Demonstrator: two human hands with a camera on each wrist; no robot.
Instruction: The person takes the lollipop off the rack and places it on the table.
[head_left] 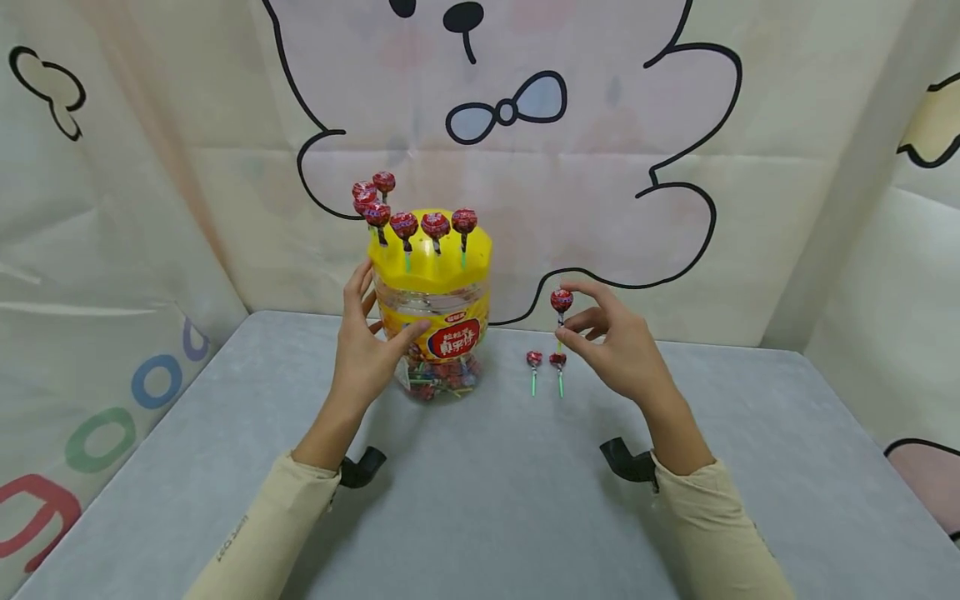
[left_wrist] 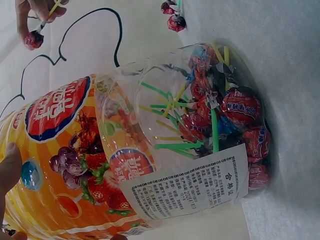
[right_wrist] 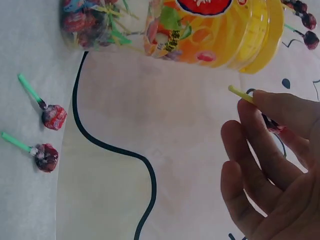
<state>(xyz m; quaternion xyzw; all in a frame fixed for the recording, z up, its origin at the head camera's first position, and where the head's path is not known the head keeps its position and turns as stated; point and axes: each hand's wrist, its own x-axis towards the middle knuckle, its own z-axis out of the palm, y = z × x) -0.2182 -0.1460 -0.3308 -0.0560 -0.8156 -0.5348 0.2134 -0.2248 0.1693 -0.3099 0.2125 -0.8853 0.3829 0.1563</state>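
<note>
A clear plastic candy jar [head_left: 454,333] with a yellow scalloped lid [head_left: 427,265] stands upright on the table. My left hand [head_left: 363,350] grips its left side, the thumb across the front label and the fingers behind. Several red-wrapped lollipops [head_left: 404,225] stick up around the lid's rim, and more lollipops [left_wrist: 241,106] lie in the jar's bottom. To the right of the jar, my right hand [head_left: 618,346] pinches a lollipop [head_left: 562,301] by its yellow stick [right_wrist: 240,94], candy end up, above the table. The jar's back is hidden.
Two lollipops with green sticks lie side by side on the table, one lollipop [head_left: 533,359] left of the other lollipop [head_left: 558,361], below my right hand. A pale printed curtain [head_left: 525,183] hangs behind the grey table [head_left: 480,500].
</note>
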